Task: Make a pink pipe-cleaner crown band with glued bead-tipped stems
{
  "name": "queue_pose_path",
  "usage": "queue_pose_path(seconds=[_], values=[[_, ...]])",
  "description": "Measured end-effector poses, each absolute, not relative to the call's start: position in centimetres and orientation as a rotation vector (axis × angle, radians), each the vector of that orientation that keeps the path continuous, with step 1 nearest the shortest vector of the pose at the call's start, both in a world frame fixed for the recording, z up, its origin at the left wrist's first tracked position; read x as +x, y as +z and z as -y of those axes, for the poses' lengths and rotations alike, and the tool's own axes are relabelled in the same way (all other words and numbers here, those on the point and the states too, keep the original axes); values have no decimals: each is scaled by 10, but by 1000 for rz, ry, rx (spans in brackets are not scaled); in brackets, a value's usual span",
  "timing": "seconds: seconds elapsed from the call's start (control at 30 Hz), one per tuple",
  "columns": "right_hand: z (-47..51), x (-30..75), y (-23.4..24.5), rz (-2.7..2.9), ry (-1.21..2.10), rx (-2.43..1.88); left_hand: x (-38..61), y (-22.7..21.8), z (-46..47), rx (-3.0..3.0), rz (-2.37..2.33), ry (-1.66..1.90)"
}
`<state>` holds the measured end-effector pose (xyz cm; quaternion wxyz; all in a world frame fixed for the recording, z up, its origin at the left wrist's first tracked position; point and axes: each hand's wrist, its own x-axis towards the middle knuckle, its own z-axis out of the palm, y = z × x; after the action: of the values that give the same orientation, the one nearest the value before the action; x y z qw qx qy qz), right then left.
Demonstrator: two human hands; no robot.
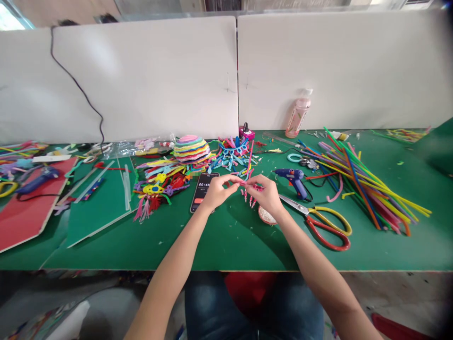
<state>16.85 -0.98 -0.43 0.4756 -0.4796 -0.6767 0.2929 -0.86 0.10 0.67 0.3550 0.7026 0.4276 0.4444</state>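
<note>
My left hand (222, 190) and my right hand (264, 191) meet above the green table, thumbs and fingertips pinched together. Between them they grip a pink pipe cleaner (244, 183), one length of which sticks up past the fingertips. Small pink-and-white dangling pieces (246, 196) show under my right hand, partly hidden by it. Below that hand lies a small round dish of pale beads (267, 216). Beside my left hand a phone (201, 191) runs a timer. Big scissors with red and yellow handles (327, 226) lie open right of my right wrist.
A blue glue gun (295, 182) stands behind the scissors. Long coloured pipe cleaners (368, 184) are piled at the right. A striped woolly ball (191, 150) and colourful tasselled pieces (159, 186) lie left. A pink bottle (299, 115) stands by the white partition (141, 80).
</note>
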Motion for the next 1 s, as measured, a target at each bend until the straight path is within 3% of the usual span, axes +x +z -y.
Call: queue_pose_path(seconds=[1.0], values=[[12, 164, -6, 1624, 826, -1205, -1, -1, -2, 1634, -1113, 1138]])
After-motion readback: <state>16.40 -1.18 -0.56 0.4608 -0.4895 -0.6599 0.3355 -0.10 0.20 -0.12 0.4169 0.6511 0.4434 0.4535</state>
